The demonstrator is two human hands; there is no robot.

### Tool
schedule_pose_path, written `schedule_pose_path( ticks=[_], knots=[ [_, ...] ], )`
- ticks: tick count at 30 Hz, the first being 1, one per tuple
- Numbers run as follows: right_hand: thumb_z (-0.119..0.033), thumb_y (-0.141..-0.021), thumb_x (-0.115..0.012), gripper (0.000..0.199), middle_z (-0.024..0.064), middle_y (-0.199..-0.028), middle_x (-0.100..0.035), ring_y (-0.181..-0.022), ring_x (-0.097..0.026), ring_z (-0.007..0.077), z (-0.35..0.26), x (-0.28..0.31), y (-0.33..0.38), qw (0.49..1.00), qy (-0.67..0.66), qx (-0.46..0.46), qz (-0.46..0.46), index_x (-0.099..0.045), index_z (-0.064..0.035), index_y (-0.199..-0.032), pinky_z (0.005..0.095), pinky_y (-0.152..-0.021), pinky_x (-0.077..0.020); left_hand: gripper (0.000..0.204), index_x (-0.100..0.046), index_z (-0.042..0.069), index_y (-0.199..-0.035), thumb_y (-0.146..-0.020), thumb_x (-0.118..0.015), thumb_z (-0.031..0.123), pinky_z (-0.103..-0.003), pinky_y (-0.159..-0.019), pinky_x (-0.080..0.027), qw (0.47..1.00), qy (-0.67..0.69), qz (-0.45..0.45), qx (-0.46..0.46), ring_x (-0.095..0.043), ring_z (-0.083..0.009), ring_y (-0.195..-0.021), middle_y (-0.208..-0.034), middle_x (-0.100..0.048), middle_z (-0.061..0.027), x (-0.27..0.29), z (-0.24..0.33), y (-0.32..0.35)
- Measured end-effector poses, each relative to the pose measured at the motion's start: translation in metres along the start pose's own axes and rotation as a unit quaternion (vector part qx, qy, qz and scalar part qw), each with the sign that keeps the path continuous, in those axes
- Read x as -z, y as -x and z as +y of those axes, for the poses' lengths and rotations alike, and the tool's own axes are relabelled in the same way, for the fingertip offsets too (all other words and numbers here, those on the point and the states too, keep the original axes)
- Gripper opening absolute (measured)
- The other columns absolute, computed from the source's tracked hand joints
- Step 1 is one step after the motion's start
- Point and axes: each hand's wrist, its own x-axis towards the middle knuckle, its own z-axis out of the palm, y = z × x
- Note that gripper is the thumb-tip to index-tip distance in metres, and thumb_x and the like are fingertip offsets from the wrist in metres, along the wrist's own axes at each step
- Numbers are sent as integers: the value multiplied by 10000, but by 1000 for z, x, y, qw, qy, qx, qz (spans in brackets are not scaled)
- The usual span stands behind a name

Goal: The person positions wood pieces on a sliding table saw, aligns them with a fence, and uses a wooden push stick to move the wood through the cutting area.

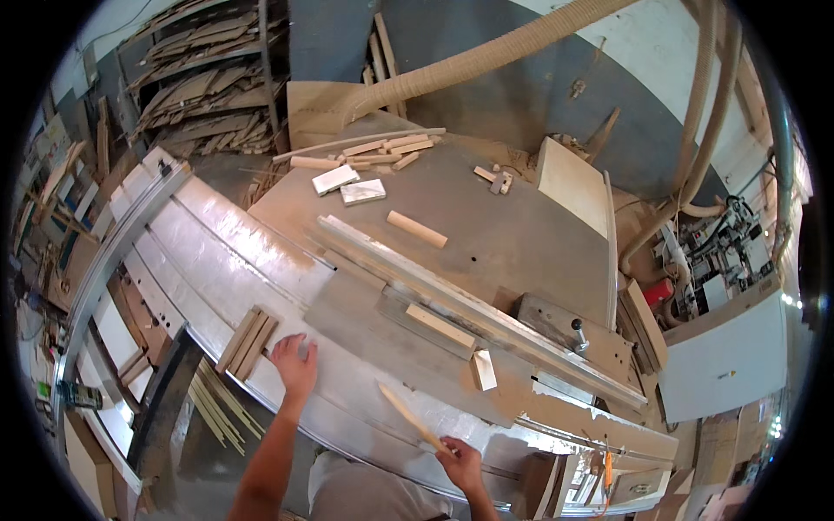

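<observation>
Pale, slim wooden strip (407,418) was on the near side of the long, dusty metal rail (469,304), well apart from it. Right hand (460,464) had it pinched by the near end, thumb against fingers; free end pointed away and leftward. End grip probably chosen to leave most of the length clear of the fingers. Couldn't tell if the tip touched the silver metal surface (208,286).

Left hand (295,363) was part-spread, looked empty, also near side of the rail, just beside a set of brown rectangular wooden blocks (248,341). Contact unclear. Blocks lay side by side at the surface's near edge, likely for easy reach.

Closer to the rail: a pale, long wooden block (440,329) lay parallel along its near side, so the rail probably served as a straight reference. A small white-faced block (485,370) sat askew just off that block's right end.

Beyond the rail: a lone round-edged tan wooden piece (417,229), then a loose pile of tan wooden pieces (391,149), seemingly parked out of the way.
</observation>
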Motion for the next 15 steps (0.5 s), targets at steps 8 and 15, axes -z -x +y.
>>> schedule_pose_path(
  ticks=[8, 15],
  knots=[
    [-96, -786, -792, 396, 116, -885, -726, -792, -695, 181, 7, 13, 36, 995, -48, -48, 79, -706, -23, -1166, 315, -719, -562, 517, -687, 105, -1179, -856, -660, 507, -563, -977, -399, 982, -106, -73, 139, -528, -372, -1201, -1250, -618, -142, -64, 95, -165],
    [-76, -775, -815, 363, 66, -859, -710, -777, -651, 117, 12, -14, 61, 979, -102, -111, 135, -723, -7, -1120, 279, -700, -537, 456, -698, 103, -1130, -839, -703, 454, -529, -961, -436, 944, -70, -66, 315, -536, -352, -1194, -1268, -600, -117, -96, 120, -191]
  ],
)
